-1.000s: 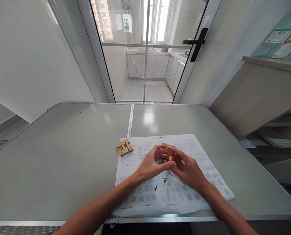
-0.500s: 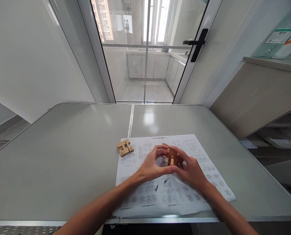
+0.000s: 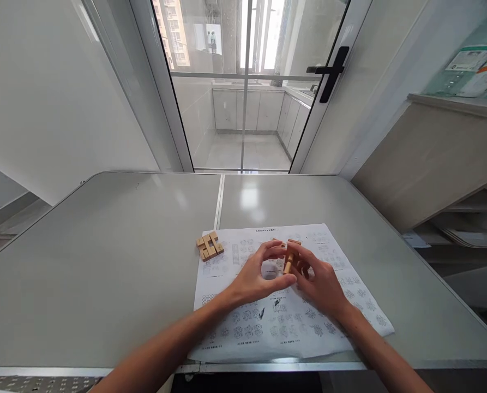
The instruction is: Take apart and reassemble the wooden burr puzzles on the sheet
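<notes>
Small brown wooden puzzle pieces [image 3: 289, 264] are between my two hands, above the printed sheet [image 3: 243, 319]. My right hand [image 3: 320, 281] has its fingers curled around them. From the other side my left hand [image 3: 253, 275] meets them, thumb below and fingertips above, with a wide gap between thumb and fingers. A lighter wooden end [image 3: 294, 241] sticks up behind the right fingers. Much of the held wood is hidden by the fingers. To the left, a flat group of interlocking wooden blocks [image 3: 209, 246] lies at the sheet's upper left corner.
The sheet, covered with small line diagrams, lies on a grey table [image 3: 104, 273] with a metal edge. Beyond the table stands a glass door [image 3: 247, 120] with a black handle [image 3: 333, 71]. At the right is a shelf [image 3: 451, 103] holding plastic bottles [image 3: 476, 65].
The held wooden pieces have turned and tilted between my hands, so a narrower side shows. A light wooden end now shows above the right fingers. The flat blocks and sheet stay put.
</notes>
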Demonstrator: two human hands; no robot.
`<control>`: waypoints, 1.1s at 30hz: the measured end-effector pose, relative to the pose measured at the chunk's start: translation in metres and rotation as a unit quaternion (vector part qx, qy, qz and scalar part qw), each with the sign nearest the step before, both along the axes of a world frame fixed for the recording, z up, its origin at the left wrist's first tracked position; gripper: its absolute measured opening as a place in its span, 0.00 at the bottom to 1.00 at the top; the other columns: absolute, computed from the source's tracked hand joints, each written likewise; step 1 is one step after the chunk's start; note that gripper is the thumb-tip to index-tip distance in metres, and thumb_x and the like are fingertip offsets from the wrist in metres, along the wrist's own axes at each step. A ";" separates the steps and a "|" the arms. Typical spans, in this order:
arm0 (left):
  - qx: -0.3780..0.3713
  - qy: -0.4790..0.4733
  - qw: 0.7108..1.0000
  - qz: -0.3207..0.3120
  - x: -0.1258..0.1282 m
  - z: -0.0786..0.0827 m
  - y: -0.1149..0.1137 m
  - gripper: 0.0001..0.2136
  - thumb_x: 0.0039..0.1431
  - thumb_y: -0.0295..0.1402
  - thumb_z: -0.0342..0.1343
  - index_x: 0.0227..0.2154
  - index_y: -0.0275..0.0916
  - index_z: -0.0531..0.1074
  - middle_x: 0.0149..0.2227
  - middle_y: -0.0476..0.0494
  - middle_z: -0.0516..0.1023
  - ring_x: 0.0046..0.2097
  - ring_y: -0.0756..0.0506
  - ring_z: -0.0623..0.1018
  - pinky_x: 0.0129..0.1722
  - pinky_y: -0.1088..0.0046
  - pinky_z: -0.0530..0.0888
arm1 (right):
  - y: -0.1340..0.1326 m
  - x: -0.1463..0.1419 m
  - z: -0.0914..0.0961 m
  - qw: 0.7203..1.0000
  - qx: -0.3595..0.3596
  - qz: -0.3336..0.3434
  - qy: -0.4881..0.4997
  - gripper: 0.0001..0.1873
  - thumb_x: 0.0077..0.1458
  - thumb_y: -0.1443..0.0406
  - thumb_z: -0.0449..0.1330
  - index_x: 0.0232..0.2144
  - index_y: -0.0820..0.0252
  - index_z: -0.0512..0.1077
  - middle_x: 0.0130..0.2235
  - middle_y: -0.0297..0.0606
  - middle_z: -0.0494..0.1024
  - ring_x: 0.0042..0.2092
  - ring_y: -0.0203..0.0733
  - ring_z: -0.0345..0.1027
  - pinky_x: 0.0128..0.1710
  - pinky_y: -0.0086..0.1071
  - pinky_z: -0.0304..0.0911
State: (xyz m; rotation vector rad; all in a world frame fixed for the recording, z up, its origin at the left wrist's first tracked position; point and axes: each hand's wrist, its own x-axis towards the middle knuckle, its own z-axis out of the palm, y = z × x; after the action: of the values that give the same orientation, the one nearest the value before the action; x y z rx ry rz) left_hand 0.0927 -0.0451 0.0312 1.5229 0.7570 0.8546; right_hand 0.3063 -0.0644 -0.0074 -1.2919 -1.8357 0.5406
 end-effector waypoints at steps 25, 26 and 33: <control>0.158 0.125 0.968 0.151 0.000 -0.006 0.002 0.08 0.72 0.37 0.49 0.42 0.40 0.69 0.28 0.51 0.72 0.29 0.50 0.71 0.31 0.74 0.68 | 0.008 0.006 0.000 0.986 -0.041 -0.158 0.019 0.30 0.66 0.46 0.57 0.60 0.58 0.68 0.40 0.41 0.83 0.33 0.45 0.75 0.32 0.36 0.72; 0.158 0.128 0.968 0.145 -0.001 -0.006 0.003 0.08 0.72 0.37 0.49 0.42 0.40 0.69 0.29 0.51 0.73 0.29 0.50 0.72 0.31 0.74 0.68 | 0.008 0.007 -0.001 0.985 -0.036 -0.166 0.016 0.26 0.67 0.46 0.57 0.54 0.58 0.72 0.39 0.42 0.83 0.34 0.45 0.75 0.33 0.36 0.71; 0.171 0.192 0.959 0.117 -0.001 -0.013 0.004 0.09 0.73 0.37 0.46 0.44 0.40 0.69 0.30 0.49 0.76 0.29 0.48 0.72 0.32 0.72 0.68 | 0.010 0.010 -0.002 0.982 -0.023 -0.187 0.009 0.23 0.68 0.45 0.54 0.41 0.57 0.73 0.40 0.43 0.79 0.39 0.48 0.72 0.33 0.36 0.66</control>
State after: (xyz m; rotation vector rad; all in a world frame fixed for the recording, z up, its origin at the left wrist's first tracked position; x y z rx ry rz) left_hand 0.0917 -0.0408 0.0181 1.9690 1.1353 0.9087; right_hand 0.3160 -0.0542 -0.0093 -1.6092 -1.5206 0.3886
